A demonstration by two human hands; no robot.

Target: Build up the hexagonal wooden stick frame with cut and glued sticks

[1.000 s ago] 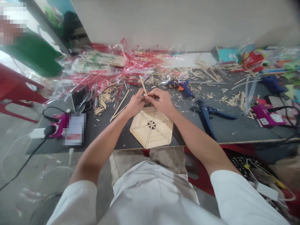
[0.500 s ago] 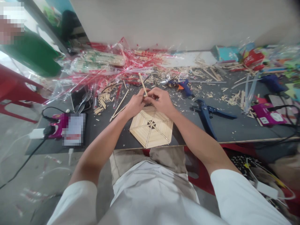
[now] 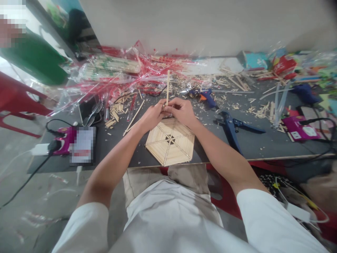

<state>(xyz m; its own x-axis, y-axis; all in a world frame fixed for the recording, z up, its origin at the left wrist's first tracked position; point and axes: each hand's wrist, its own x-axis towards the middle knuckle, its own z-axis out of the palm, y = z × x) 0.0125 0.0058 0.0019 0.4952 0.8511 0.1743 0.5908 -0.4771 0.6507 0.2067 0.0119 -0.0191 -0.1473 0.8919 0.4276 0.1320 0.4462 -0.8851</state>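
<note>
A flat hexagon made of glued wooden sticks [image 3: 170, 142] lies on the grey table [image 3: 263, 144] near its front edge. Just beyond its far edge my left hand [image 3: 152, 116] and my right hand [image 3: 180, 110] meet, both pinched on the lower end of one thin wooden stick [image 3: 167, 86]. The stick stands almost upright and points away from me. Both hands hover at the hexagon's far rim.
A blue glue gun [image 3: 206, 96] and blue cutters [image 3: 233, 130] lie to the right. Loose sticks and offcuts [image 3: 117, 114], red and clear wrappers [image 3: 118, 75], a magenta power strip [image 3: 63, 144] with cables and another magenta box [image 3: 301, 128] crowd the table.
The stick in my hands has swung from leaning left to nearly upright. My hands stayed at the hexagon's far edge.
</note>
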